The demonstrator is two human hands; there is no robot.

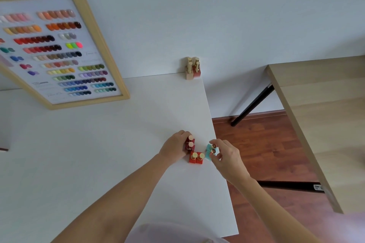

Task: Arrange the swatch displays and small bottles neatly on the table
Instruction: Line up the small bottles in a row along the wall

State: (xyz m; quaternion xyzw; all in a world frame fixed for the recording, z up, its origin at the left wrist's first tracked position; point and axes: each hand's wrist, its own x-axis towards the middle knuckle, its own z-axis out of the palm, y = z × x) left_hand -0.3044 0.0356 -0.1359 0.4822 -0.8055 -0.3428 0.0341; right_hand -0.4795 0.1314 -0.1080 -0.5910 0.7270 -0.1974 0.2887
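Observation:
My left hand (175, 147) is closed around two dark red bottles (190, 144) with gold caps near the right edge of the white table (98, 144). My right hand (225, 156) pinches two light blue bottles (209, 151) at their caps. Between the hands stand two bright red bottles (197, 158), side by side and untouched. A wooden-framed swatch display (59, 51) with rows of coloured nail tips leans at the back left. A cluster of gold-capped bottles (193, 69) stands at the table's far right corner against the wall.
The white table's right edge (219, 154) runs just beside my right hand, with red-brown wooden floor (266, 144) below. A light wooden table (316, 114) on black legs stands to the right. A dark object (4, 149) shows at the far left edge.

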